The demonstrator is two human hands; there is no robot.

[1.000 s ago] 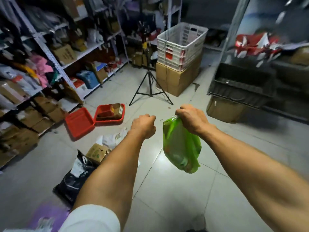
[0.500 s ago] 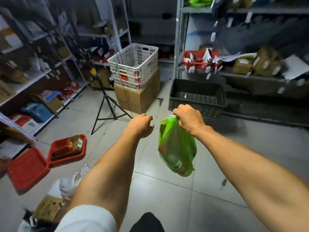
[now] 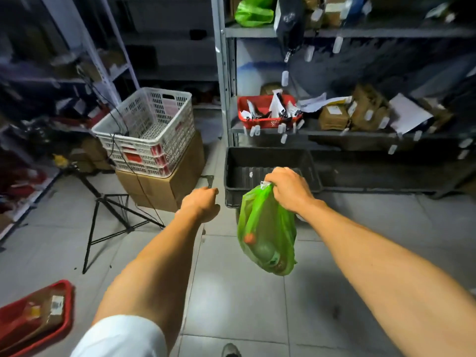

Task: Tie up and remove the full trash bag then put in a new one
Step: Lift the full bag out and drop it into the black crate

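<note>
Head view: right hand (image 3: 288,191) grips the gathered neck of a green trash bag (image 3: 266,235) hanging above the floor (image 3: 231,292), bottle inside. Left hand (image 3: 202,203) loosely curled, holding nothing. Black tray (image 3: 268,155) behind; white basket (image 3: 154,130) atop cardboard box (image 3: 164,186).

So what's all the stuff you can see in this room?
Trash bag: one, green, full, hanging from the right hand.
Crate: one, black, on the floor by the shelf.
Basket: one, white, on the cardboard box.
Cardboard box: one, brown, on the floor.
Tripod: one, black, left floor.
Red basket: one, on the shelf, holding papers.
Red tray: one, bottom left.
Green bag: one, top shelf.
Left hand: closed, holding nothing visible.
Right hand: gripping the bag's top.
</note>
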